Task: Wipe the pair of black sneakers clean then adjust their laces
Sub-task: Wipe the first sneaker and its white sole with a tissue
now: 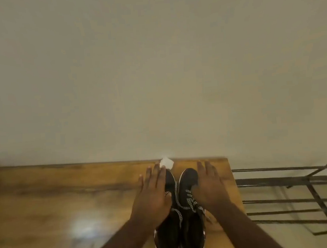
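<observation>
A glossy brown wooden counter runs along a plain cream wall, its left stretch bare and catching a patch of light. Toward the right end, the person's left hand lies flat over the outer side of the left black knit sneaker, fingers straight and slightly spread, pinching nothing. Just past its fingertips, at the wall edge, sits a small crumpled white tissue. The pair stands side by side and touching, toes to the wall, heels to the person, long axes running straight away from the body, black-and-white patterned laces criss-crossing loosely over the tongues. The right hand mirrors the left against the right black knit sneaker, also flat with straight fingers. Each hand flanks its own shoe; the laces lie between them, equally near both. Beyond the counter's end stands a dark metal-bar rack.
</observation>
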